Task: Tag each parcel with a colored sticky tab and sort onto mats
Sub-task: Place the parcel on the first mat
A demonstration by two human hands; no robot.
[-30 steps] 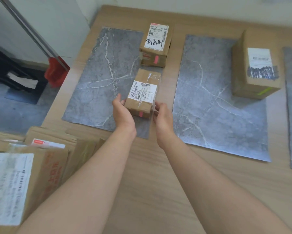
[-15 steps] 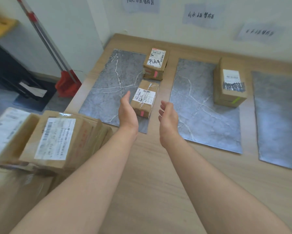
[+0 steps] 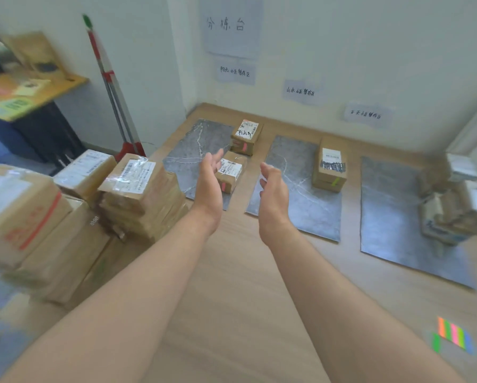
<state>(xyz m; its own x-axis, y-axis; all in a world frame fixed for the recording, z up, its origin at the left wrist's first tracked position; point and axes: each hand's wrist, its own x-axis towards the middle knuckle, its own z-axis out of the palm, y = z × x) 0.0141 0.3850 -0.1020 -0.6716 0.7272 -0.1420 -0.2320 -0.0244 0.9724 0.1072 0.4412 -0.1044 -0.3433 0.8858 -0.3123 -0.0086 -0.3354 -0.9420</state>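
The left hand [image 3: 208, 186] and right hand [image 3: 273, 197] are held empty, fingers [image 3: 213, 161] spread wide. Just beyond the left fingers the near parcel [image 3: 230, 172], pink-tabbed, is set on the left mat [image 3: 187, 161] in front of the far parcel [image 3: 245, 136], also pink-tabbed; one colour per mat is judged intended. Left of the fingers a pile of parcels [image 3: 140, 194] is stacked, presumably awaiting tabs; the sticky tabs [image 3: 452, 337] are laid on the bench [image 3: 245, 272] behind the right fingers.

bare left forearm [image 3: 138, 288], bare right forearm [image 3: 342, 299], bare left grip [image 3: 209, 185], bare right grip [image 3: 273, 196], narrow wrists
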